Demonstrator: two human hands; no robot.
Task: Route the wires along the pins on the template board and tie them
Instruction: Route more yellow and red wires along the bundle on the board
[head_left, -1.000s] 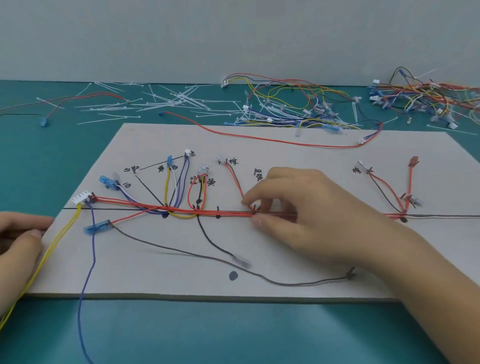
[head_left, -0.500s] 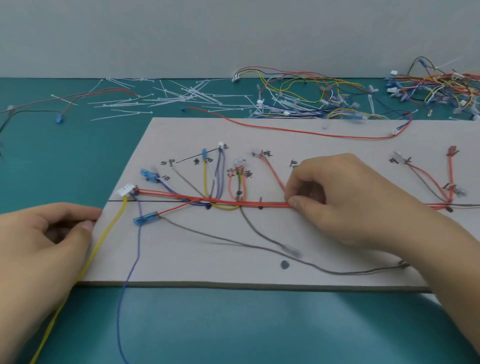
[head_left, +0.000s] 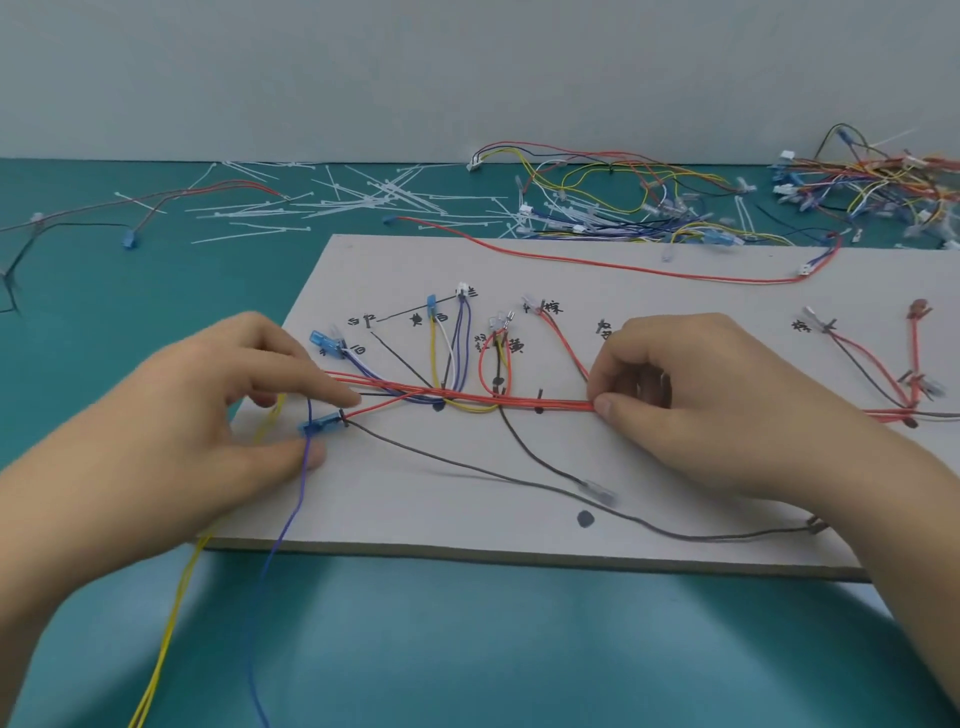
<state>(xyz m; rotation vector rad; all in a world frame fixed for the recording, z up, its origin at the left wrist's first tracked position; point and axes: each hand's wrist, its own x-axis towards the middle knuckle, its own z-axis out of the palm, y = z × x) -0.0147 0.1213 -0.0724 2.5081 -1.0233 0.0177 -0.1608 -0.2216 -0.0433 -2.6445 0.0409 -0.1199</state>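
The right hand (head_left: 701, 410) is pinching the bundle of thin red wires (head_left: 519, 401) between thumb and forefinger, about midway along the pale grey rectangular template board (head_left: 467, 493), which is lying flat on the teal bench (head_left: 467, 649). That grip looks meant to be keeping the strands gathered and taut, so that they are running straight past the short black pins (head_left: 540, 408) instead of fanning out.

The left hand (head_left: 182, 426) is holding nothing. Its forefinger is lying straight on the bundle's left end and its thumb is resting apart from it on the board, with the small blue plastic connector (head_left: 318, 423) between the two. Judging by this, it is anchoring that end while the other hand is drawing the run tight.

A long blue wire (head_left: 279, 545) and a pair of yellow wires (head_left: 163, 649) are hanging off the board's near edge, probably waiting to be routed. No tie is showing round the run between the hands, so tying seems to be pending. Loose white plastic cable ties (head_left: 363, 197) are lying scattered at the back of the bench, ready for that step.
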